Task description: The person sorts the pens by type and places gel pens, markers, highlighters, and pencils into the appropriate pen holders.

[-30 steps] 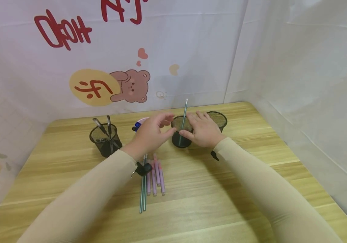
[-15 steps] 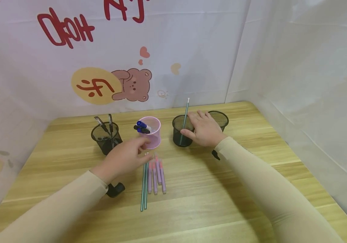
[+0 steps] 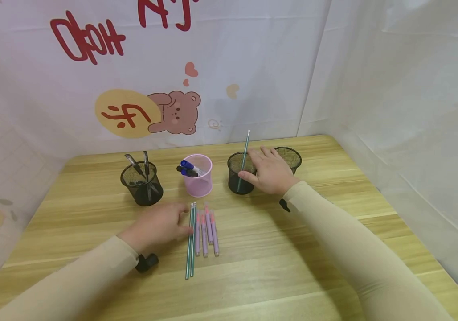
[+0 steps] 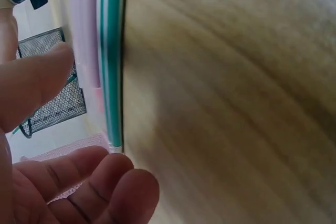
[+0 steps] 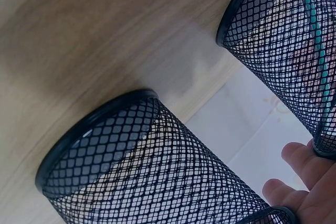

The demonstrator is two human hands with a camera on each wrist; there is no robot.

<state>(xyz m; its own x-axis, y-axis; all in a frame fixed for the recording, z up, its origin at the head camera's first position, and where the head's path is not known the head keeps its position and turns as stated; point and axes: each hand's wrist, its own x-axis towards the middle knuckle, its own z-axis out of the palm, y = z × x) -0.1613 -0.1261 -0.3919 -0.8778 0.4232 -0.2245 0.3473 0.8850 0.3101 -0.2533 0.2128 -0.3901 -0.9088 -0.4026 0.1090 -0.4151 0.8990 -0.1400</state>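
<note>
My left hand (image 3: 157,225) is over the table beside two green striped pencils (image 3: 190,240). In the left wrist view its thumb and loosely bent fingers are apart, with the pencils (image 4: 110,61) near the fingertips and nothing gripped. Several lilac pens with pink ends (image 3: 205,234) lie to the pencils' right. My right hand (image 3: 271,171) rests on the rims of two black mesh cups, its fingers mostly straight. The nearer-to-middle cup (image 3: 233,180) has one green pencil (image 3: 246,147) standing in it. The right cup (image 3: 289,157) is partly hidden behind the hand.
A pink mesh cup (image 3: 198,185) with blue and black markers (image 3: 189,168) stands left of the middle black cup. Farther left is a black mesh cup (image 3: 142,196) with several black pens (image 3: 134,165). A white printed curtain (image 3: 269,67) hangs behind the table.
My left hand has moved from beside the middle black cup, left and toward me, down to the pencils on the table. The right hand stays on the rims.
</note>
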